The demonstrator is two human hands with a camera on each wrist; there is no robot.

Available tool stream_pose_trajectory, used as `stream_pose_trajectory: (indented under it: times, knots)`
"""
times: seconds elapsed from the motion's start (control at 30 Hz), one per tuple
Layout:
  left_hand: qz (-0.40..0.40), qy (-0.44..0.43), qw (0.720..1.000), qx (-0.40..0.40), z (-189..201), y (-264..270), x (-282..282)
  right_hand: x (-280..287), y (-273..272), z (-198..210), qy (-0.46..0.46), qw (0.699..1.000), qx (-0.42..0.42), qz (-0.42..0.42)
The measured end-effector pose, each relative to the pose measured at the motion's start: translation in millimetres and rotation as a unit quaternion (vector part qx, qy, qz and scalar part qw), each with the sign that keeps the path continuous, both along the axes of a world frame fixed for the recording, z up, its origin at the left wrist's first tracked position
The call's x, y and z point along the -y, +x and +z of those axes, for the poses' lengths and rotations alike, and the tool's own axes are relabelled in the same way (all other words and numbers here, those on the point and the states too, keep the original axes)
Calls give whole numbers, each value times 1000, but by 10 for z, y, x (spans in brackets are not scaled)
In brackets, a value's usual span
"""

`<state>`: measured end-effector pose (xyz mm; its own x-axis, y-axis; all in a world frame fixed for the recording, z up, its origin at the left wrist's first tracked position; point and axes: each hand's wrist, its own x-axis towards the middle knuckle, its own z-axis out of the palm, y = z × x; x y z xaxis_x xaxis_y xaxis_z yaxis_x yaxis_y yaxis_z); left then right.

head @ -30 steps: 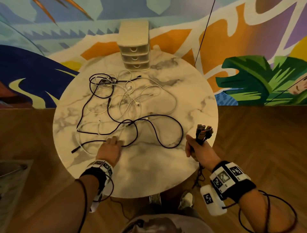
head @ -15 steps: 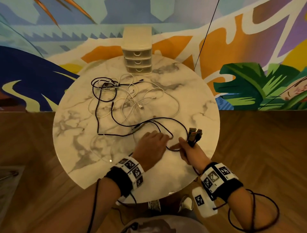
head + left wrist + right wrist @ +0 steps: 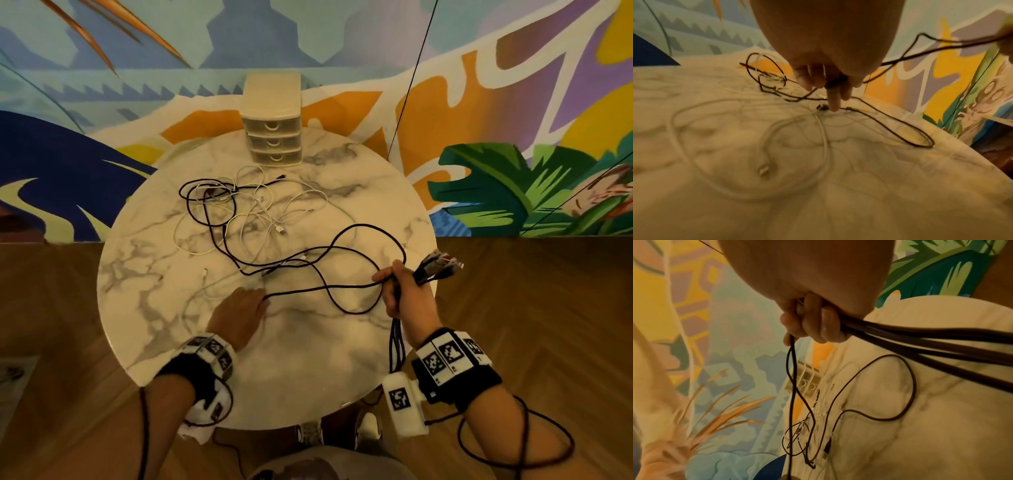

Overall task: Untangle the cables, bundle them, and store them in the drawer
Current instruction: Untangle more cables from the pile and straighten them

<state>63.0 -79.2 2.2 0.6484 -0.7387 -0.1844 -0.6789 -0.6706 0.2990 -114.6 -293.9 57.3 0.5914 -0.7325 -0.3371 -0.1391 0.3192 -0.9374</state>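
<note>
Black cables (image 3: 363, 225) and thin white cables (image 3: 260, 205) lie tangled on the round marble table (image 3: 308, 377). My right hand (image 3: 394, 281) grips a bundle of black cables (image 3: 920, 337) at the right rim. The bundle's connectors (image 3: 436, 265) stick out above the fist and its strands hang below the table edge. The same hand also pinches one black strand (image 3: 791, 386) that runs back into the tangle. My left hand (image 3: 262, 298) lies near the table's middle, its straight fingers (image 3: 833, 105) pressing a black cable down beside a connector. The small beige drawer unit (image 3: 273, 138) stands closed at the far edge.
A painted mural wall rises right behind the table and drawer unit. Wood floor surrounds the table, and shoes show beneath its near edge. A loose white cable (image 3: 824, 142) loops across the marble under my left wrist. The near part of the tabletop is bare marble.
My left hand came over to the right hand, then drew back left and pressed on the cable. My right hand took a black strand and pulled it right, stretching a loop.
</note>
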Motion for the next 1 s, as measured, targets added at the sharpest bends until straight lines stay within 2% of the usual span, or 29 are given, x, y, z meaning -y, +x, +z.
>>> stream_pose_trajectory:
  times: [0.07, 0.13, 0.23, 0.3, 0.33, 0.4, 0.47, 0.57, 0.63, 0.7, 0.87, 1.0]
  knots:
    - [-4, 2, 1000, -8, 68, 51, 2, 89, -32, -43, 9, 1000, -19, -20]
    - [-9, -46, 999, -4, 201, 31, 110, 187, -58, -131, 9, 996, -87, -29]
    - [16, -125, 992, -15, 548, -71, 318, 327, -150, -229, -61, 970, -236, -15]
    - [25, -175, 984, -31, 827, -137, 463, 379, -227, -234, -116, 953, -278, -23]
    - [19, -200, 979, -41, 961, -183, 524, 378, -246, -201, -134, 958, -252, -26]
    - [-7, -247, 966, -77, 1199, -306, 659, 329, -226, -38, -175, 975, -133, -16]
    - [-34, -284, 946, -151, 1383, -452, 796, 227, -142, 237, -213, 976, -27, 30]
    - [-73, -331, 906, -254, 1604, -646, 1004, 84, -38, 573, -207, 967, 45, 143]
    - [-99, -363, 893, -245, 1719, -697, 1094, 10, -24, 701, -208, 955, 84, 195]
    - [-114, -380, 891, -222, 1817, -749, 1159, -16, -53, 749, -216, 948, 112, 206]
    - [-132, -393, 897, -155, 1904, -869, 1226, -31, -121, 812, -223, 940, 107, 235]
    - [-176, -379, 896, -149, 1888, -954, 1255, -65, -141, 903, -199, 956, 68, 205]
